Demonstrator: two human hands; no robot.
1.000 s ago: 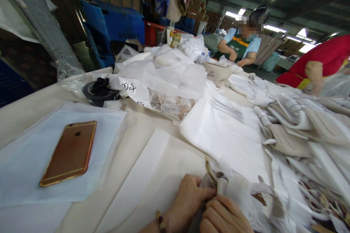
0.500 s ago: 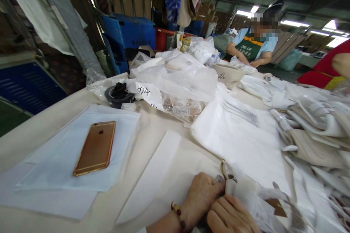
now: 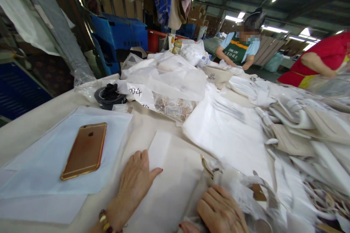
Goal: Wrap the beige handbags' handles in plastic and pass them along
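Observation:
My left hand [image 3: 133, 180], with a beaded bracelet at the wrist, lies palm down on a white paper strip [image 3: 161, 145], its thumb held apart from the fingers. At the bottom centre my right hand [image 3: 220, 209] has its fingers curled over a beige bag [image 3: 195, 193] with a strap and a gold-coloured metal piece [image 3: 207, 166]. Crumpled clear plastic [image 3: 235, 182] lies just beyond the right hand. The fingertips of that hand are partly hidden. A gold phone [image 3: 84, 151] rests on pale blue sheets [image 3: 113, 153] at the left.
Black tape [image 3: 111, 96] and plastic-wrapped packages [image 3: 169, 80] lie at the back. White bags [image 3: 226, 123] spread across the middle, with stacked beige pieces [image 3: 295, 138] at the right. A person in a green apron [image 3: 237, 51] and another in red [image 3: 314, 62] stand beyond.
My left hand has left the metal piece and moved left onto the paper strip, its fingers now spread. My right hand stays near the bag. The view has shifted to the right.

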